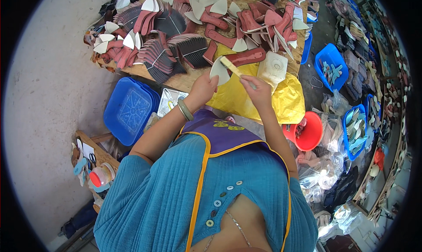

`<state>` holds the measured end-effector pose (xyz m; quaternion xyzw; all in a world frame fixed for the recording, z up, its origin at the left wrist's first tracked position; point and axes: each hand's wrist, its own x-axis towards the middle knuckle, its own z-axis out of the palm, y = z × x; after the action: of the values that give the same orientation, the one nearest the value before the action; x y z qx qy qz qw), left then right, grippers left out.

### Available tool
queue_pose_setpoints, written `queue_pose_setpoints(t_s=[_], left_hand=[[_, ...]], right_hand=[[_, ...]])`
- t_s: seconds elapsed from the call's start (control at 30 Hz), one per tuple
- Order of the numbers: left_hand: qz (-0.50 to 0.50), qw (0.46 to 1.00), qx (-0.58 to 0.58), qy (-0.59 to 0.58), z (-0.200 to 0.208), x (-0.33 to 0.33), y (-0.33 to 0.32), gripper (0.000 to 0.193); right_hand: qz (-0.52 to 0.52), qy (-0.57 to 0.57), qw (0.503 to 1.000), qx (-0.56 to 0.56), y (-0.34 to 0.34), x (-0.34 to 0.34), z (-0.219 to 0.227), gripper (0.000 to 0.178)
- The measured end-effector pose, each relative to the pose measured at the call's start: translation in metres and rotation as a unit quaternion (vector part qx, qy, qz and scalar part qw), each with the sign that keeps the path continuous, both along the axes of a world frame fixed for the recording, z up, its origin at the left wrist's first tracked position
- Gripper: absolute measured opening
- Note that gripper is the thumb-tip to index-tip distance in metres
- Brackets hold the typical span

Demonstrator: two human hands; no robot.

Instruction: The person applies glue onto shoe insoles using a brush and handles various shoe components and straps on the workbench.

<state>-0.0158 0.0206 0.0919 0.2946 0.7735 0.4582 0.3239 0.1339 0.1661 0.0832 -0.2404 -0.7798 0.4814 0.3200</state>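
My left hand (203,88) pinches a white, pointed toe-shaped piece (219,72) by its lower edge. In my right hand (258,92) is a small brush (234,68) with a pale flat handle, its bristle end lying at the top of the white piece. Both hands are over a yellow plastic sheet (235,93) on the near edge of the wooden table (187,78). A reddish-brown shoe part (246,56) lies just beyond the brush. To the right of it stands a translucent white square container (273,68); its contents are hidden.
Stacks of dark, fanned pieces (169,23) and reddish-brown parts with white tips (263,21) cover the table. Blue baskets (132,111) are stacked at left, and a red bucket (309,131) is at right. Farther right are blue baskets (330,60) holding cut pieces.
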Motion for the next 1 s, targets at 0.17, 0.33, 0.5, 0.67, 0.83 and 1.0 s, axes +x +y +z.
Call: queue_pose_setpoints(t_s=[0.17,0.33,0.5,0.67,0.83,1.0], left_hand=[[-0.008,1.0,-0.016,0.008,0.011,-0.015,-0.003,0.03],[-0.004,1.0,-0.006,-0.003,0.004,-0.045,-0.012,0.031],[-0.024,1.0,0.009,-0.017,0.011,-0.06,-0.011,0.03],[-0.056,0.998,0.016,-0.031,0.036,-0.08,-0.026,0.028],[-0.002,0.996,0.021,-0.086,0.052,-0.121,-0.038,0.024],[0.058,0.978,0.093,-0.176,0.075,-0.16,0.004,0.019]], right_hand=[[-0.068,-0.045,0.971,0.226,0.023,-0.013,0.003,0.008],[-0.14,-0.025,0.967,0.212,0.029,-0.023,0.018,0.007],[0.001,-0.119,0.966,0.231,-0.002,-0.049,0.024,0.009],[-0.077,-0.096,0.964,0.236,0.026,-0.048,0.028,0.009],[-0.199,-0.129,0.949,0.208,0.071,-0.008,0.019,0.014],[-0.285,-0.094,0.953,0.048,0.055,0.024,0.027,0.017]])
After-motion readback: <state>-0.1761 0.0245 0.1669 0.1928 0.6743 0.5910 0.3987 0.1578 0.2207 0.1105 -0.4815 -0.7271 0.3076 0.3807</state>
